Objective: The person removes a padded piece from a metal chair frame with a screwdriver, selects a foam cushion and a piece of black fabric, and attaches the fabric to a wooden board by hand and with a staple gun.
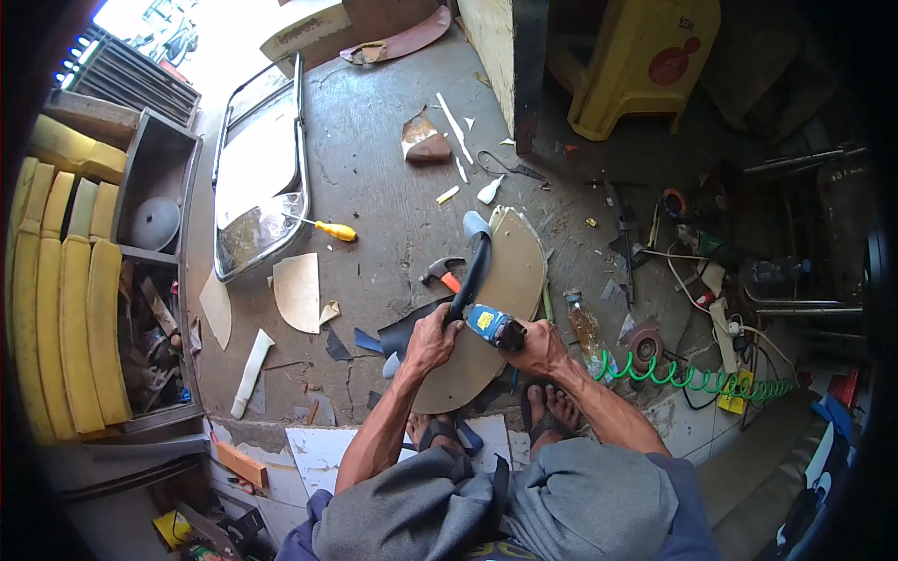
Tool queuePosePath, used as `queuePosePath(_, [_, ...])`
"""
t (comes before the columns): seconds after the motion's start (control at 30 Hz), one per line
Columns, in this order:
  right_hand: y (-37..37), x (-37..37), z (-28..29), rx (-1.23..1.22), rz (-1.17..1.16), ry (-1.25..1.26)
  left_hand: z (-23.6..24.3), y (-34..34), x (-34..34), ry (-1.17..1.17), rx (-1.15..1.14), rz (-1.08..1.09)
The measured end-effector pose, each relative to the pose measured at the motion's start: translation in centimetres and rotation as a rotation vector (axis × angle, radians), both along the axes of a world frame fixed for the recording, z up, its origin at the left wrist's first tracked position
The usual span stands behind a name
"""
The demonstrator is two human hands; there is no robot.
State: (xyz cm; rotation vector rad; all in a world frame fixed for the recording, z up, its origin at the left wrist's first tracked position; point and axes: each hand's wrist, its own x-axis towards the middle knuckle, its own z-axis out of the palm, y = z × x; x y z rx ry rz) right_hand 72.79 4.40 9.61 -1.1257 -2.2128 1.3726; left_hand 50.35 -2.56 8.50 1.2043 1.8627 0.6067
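My left hand (432, 338) grips a curved black padded strip (479, 266) with a grey-blue end. Closed around the handle of a blue staple gun (487, 323) is my right hand (541, 350). The gun's nose is close to the strip beside my left fingers; whether it touches cannot be made out. Beneath both hands lies a large beige board (516, 266) with rounded edges, close to my feet. A claw hammer (443, 272) with an orange handle lies left of the strip, near a black sheet of material (409, 327).
A green coiled hose (692, 379) stretches right from my forearm. Nearby are a plastic bottle (584, 323), a small white bottle (489, 190), scissors (505, 165) and a yellow-handled screwdriver (335, 230). A metal frame (301, 122) lies farther left, and a yellow stool (622, 84) stands far right.
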Motion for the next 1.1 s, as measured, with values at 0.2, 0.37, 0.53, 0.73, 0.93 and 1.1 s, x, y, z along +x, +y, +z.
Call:
queuePosePath(0.2, [-0.3, 0.0, 0.4, -0.008, 0.031, -0.037, -0.9, -0.9, -1.3, -0.133, 0.03, -0.053])
queuePosePath(0.37, [-0.6, 0.1, 0.2, -0.007, 0.033, -0.03, -0.7, -0.9, -1.1, -0.165, 0.019, -0.047])
queuePosePath(0.53, [-1.2, 0.0, 0.5, 0.005, 0.099, 0.015, -1.1, -1.0, -1.5, -0.173, 0.023, -0.106])
queuePosePath(0.73, [-2.2, -0.3, -0.3, 0.051, 0.095, 0.05, -1.6, -1.1, -1.9, -0.258, 0.005, -0.133])
queuePosePath(0.93, [-1.9, -0.1, 0.5, 0.031, 0.127, -0.065, -0.5, -1.2, -1.7, -0.258, 0.008, -0.106])
queuePosePath(1.1, [-1.6, 1.0, 1.1, 0.103, 0.047, -0.035, -1.1, -2.0, -2.4, -0.32, -0.012, 0.026])
